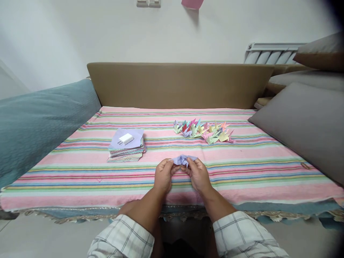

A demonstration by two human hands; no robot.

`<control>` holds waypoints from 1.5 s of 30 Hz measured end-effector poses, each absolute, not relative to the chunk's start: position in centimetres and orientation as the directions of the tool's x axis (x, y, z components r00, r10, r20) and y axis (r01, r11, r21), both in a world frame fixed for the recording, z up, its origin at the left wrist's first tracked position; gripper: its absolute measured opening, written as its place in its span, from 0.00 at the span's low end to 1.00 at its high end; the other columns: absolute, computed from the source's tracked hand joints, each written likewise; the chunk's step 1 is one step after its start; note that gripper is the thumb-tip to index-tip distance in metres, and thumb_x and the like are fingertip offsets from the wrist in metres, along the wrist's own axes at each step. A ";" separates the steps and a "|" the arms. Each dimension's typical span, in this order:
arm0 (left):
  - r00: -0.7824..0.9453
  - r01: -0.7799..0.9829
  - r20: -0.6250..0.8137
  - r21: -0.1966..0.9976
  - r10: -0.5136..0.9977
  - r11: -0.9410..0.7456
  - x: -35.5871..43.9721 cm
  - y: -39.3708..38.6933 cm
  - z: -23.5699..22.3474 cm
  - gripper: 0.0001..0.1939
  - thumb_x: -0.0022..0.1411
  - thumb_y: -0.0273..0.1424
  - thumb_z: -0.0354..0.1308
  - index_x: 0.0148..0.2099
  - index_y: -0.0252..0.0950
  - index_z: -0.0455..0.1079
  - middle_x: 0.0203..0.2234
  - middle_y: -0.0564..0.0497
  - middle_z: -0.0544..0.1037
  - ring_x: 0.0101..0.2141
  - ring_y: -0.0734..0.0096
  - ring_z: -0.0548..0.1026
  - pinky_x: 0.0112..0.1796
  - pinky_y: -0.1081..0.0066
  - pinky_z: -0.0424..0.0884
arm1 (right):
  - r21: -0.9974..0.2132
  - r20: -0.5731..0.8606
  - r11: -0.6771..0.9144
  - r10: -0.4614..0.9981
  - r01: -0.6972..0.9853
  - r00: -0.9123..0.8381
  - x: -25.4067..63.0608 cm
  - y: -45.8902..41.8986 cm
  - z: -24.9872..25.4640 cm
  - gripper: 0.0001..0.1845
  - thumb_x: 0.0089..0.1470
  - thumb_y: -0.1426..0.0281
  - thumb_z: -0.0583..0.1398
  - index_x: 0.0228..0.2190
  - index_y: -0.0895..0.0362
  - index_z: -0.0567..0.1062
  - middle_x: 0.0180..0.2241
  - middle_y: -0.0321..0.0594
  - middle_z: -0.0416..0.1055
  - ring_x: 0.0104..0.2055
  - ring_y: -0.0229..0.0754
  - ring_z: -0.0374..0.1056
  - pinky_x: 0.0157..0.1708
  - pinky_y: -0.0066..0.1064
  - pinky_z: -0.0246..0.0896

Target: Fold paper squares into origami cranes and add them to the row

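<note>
Between my two hands is a partly folded piece of lavender origami paper [183, 159], creased and spread sideways above the striped cloth. My left hand [164, 174] pinches its left end between thumb and fingers. At its right end, my right hand [198, 174] grips in the same way, thumb on top. Beyond my hands, a cluster of folded paper cranes [202, 131] in several colours lies on the cloth. To the left stands a stack of square paper sheets [126, 152], with a white plug charger [125, 139] resting on the lavender top sheet.
The striped cloth [80, 168] covers the sofa seat. A brown backrest [177, 86] closes off the far side. Grey cushions [301, 122] pile up at the right, and a blue-covered armrest [48, 118] rises at the left. A small brown item [305, 165] lies near the cushions.
</note>
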State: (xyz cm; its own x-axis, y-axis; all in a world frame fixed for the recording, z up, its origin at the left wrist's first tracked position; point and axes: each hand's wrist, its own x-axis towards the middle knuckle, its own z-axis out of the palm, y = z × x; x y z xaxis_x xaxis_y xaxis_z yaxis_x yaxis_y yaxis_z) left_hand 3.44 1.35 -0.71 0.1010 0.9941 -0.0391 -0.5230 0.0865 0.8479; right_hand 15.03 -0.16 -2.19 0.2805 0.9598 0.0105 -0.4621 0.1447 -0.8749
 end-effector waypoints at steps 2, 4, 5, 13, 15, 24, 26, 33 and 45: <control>0.084 -0.523 -0.038 0.849 0.996 0.077 3.7 1.1 -0.7 0.14 0.46 0.39 0.64 0.26 0.32 0.68 0.24 0.53 0.72 0.29 0.74 0.72 0.36 0.70 0.72 | -0.883 0.038 0.170 0.955 -0.438 0.294 14.9 -0.1 -2.2 0.16 0.43 0.59 0.66 0.31 0.56 0.74 0.27 0.34 0.73 0.28 0.35 0.67 0.30 0.29 0.67; 0.081 -0.478 0.021 0.878 0.997 0.021 3.8 0.9 -0.7 0.14 0.47 0.39 0.64 0.26 0.33 0.67 0.24 0.54 0.72 0.28 0.74 0.72 0.36 0.71 0.72 | -0.908 0.085 0.199 0.949 -0.370 0.304 14.9 -0.2 -2.1 0.15 0.44 0.59 0.65 0.30 0.57 0.74 0.24 0.33 0.71 0.26 0.34 0.65 0.29 0.28 0.65; 0.083 -0.449 0.055 0.893 0.995 -0.012 3.9 0.8 -0.6 0.14 0.47 0.39 0.64 0.27 0.33 0.67 0.23 0.54 0.72 0.28 0.75 0.72 0.35 0.72 0.71 | -0.923 0.103 0.206 0.946 -0.324 0.308 14.9 -0.2 -2.1 0.14 0.45 0.59 0.65 0.29 0.57 0.74 0.23 0.33 0.71 0.25 0.34 0.65 0.29 0.28 0.64; 0.051 -0.385 0.073 0.922 0.996 -0.047 4.2 0.6 -0.3 0.17 0.45 0.40 0.67 0.31 0.34 0.68 0.23 0.54 0.73 0.25 0.76 0.72 0.31 0.74 0.69 | -0.970 0.141 0.199 0.930 -0.143 0.340 14.6 -0.6 -1.8 0.14 0.47 0.58 0.63 0.30 0.57 0.74 0.25 0.36 0.73 0.27 0.38 0.67 0.31 0.30 0.64; 0.074 -0.414 0.025 0.910 0.997 0.008 4.1 0.8 -0.5 0.18 0.48 0.43 0.64 0.29 0.32 0.70 0.24 0.52 0.74 0.27 0.73 0.73 0.33 0.71 0.71 | -0.966 0.146 0.208 0.929 -0.153 0.341 14.6 -0.5 -2.0 0.14 0.48 0.58 0.62 0.29 0.57 0.74 0.23 0.34 0.71 0.26 0.37 0.66 0.30 0.30 0.63; 0.068 -0.053 0.207 0.978 0.976 -0.203 3.3 1.2 -1.0 0.12 0.51 0.38 0.61 0.26 0.34 0.73 0.23 0.51 0.74 0.29 0.70 0.71 0.35 0.71 0.67 | -0.975 0.146 0.189 0.941 -0.119 0.305 14.5 -0.6 -1.8 0.15 0.48 0.58 0.62 0.29 0.58 0.74 0.22 0.35 0.71 0.26 0.37 0.65 0.29 0.30 0.62; 0.061 -0.055 0.201 0.979 0.978 -0.198 3.3 1.1 -0.9 0.10 0.50 0.37 0.62 0.29 0.34 0.74 0.24 0.51 0.74 0.29 0.70 0.71 0.34 0.72 0.67 | -0.981 0.134 0.171 0.941 -0.092 0.311 14.5 -0.7 -1.7 0.15 0.47 0.58 0.62 0.27 0.58 0.75 0.22 0.36 0.71 0.26 0.38 0.65 0.29 0.30 0.62; 0.108 -0.427 -0.017 0.902 0.994 0.062 3.9 1.0 -0.6 0.12 0.48 0.38 0.63 0.24 0.32 0.70 0.22 0.52 0.73 0.28 0.72 0.72 0.35 0.69 0.71 | -0.938 0.059 0.180 0.926 -0.297 0.374 14.3 -0.2 -2.3 0.15 0.44 0.58 0.64 0.28 0.57 0.76 0.25 0.36 0.73 0.29 0.38 0.67 0.31 0.31 0.64; 0.041 -0.202 0.122 0.973 0.992 -0.111 4.2 0.4 0.1 0.15 0.51 0.41 0.61 0.31 0.36 0.65 0.23 0.55 0.71 0.26 0.75 0.69 0.31 0.73 0.66 | -0.972 0.127 0.193 0.913 -0.135 0.387 13.8 -0.6 -2.3 0.15 0.49 0.58 0.61 0.28 0.58 0.76 0.23 0.36 0.72 0.30 0.39 0.66 0.34 0.31 0.62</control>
